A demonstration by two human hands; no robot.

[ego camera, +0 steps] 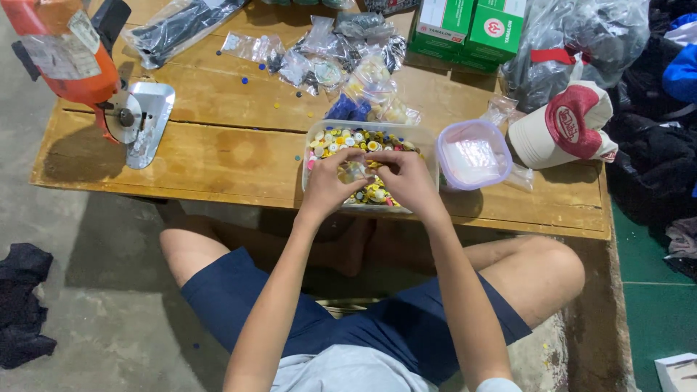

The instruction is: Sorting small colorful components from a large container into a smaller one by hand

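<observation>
Head view looks down on two bare hands meeting over a clear plastic tub (pixel 314 145) of mixed buttons (pixel 348 139) at the near edge of the wooden worktop (pixel 218 145). Left hand (pixel 330 180) and right hand (pixel 408 180) face each other, fingers (pixel 348 158) curled in narrowly and pinching a small clear plastic bag (pixel 356 172) between them; what the bag contains is too small to tell. This bag hangs just above the tub, over the yellow, white and orange buttons piled inside. Just right of the tub sits a round-cornered lidded container (pixel 473 154) with a lilac rim, and beyond that a cream and red cap (pixel 563 123). Behind the tub lie more clear bags (pixel 319 54), and an orange cutting machine (pixel 80 65) stands at the far left.
</observation>
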